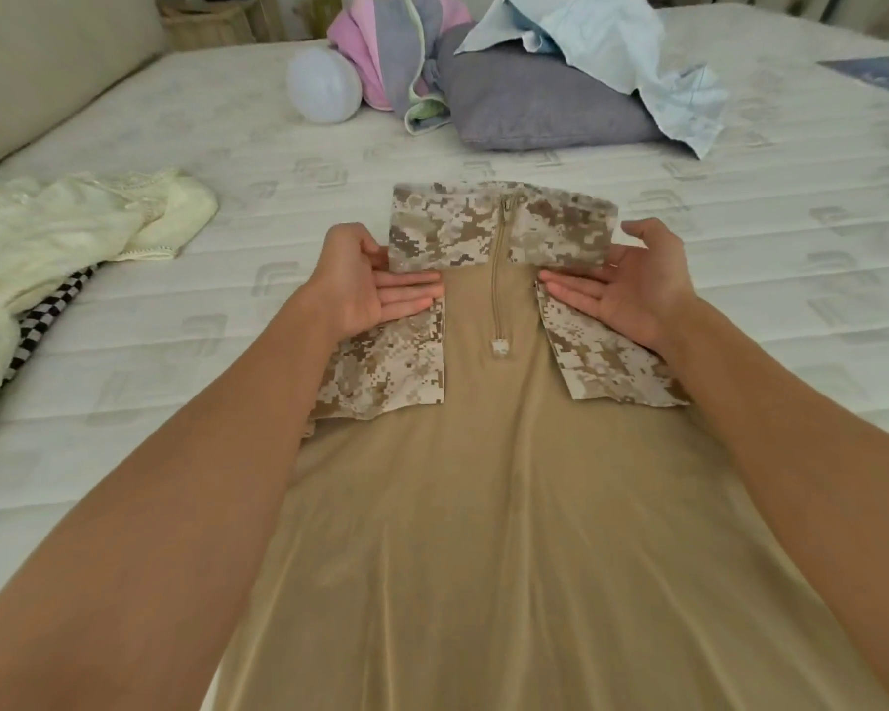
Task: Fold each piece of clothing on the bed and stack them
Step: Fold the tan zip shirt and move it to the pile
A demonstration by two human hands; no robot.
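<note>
The tan shirt point(509, 505) lay flat on the bed, in the middle and close to the person, with its camouflage collar point(499, 228) at the far end and the zipper point(498, 295) running down the centre of the chest. The two camouflage shoulder parts were folded inward, so the side edges of the shirt were almost straight and narrow. The left hand point(375, 284) and the right hand point(622, 284) rested on the shirt just under the collar, one on each side of the zipper — the fingers of both were straight and together, pressing flat on the cloth and gripping nothing.

Around the shirt the mattress point(740, 310) had free room on the right side and beyond the collar. On the left, a pale yellow garment point(73, 233) lay crumpled near the edge, with a black-and-white checked cloth point(52, 305) partly under it.

At the far end there was a pile: a grey pillow point(535, 105), a light blue garment point(612, 43) lying over it, a pink and grey garment point(386, 48) beside it, and a white round object point(322, 84) on the left of them.

No writing could be read; the mattress showed only a repeated woven mark — too blurred to tell. The mattress was white and quilted. A beige upholstered surface point(47, 59) stood at the far left, with a wicker basket point(206, 23) behind it.
</note>
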